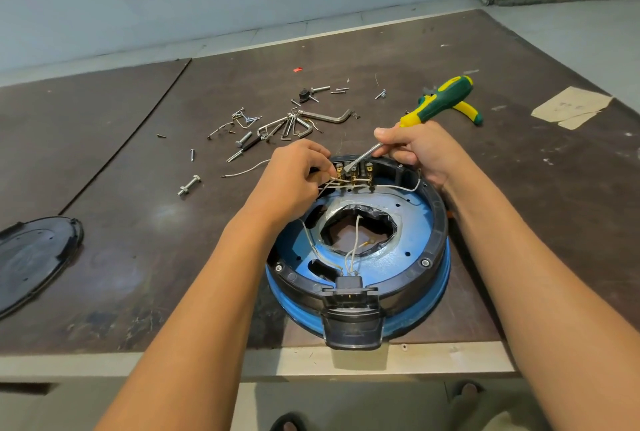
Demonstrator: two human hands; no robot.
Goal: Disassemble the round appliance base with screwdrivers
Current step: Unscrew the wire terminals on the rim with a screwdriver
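Head view: round base [437, 222] sits open side up at the near edge of the table [138, 229]. Right hand [420, 150] grips the green-yellow screwdriver [437, 102], tip on the terminals [354, 171] at the base's far rim. Left hand [294, 170] pinches a white wire [329, 184] there. Loose screws and hex keys [289, 125] lie beyond the base, black cover [34, 257] well to its left.

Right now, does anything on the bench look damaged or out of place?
On the base, the lining round the centre hole looks ragged and torn, with loose wires trailing across it. Screws and hex keys lie scattered on the table behind.
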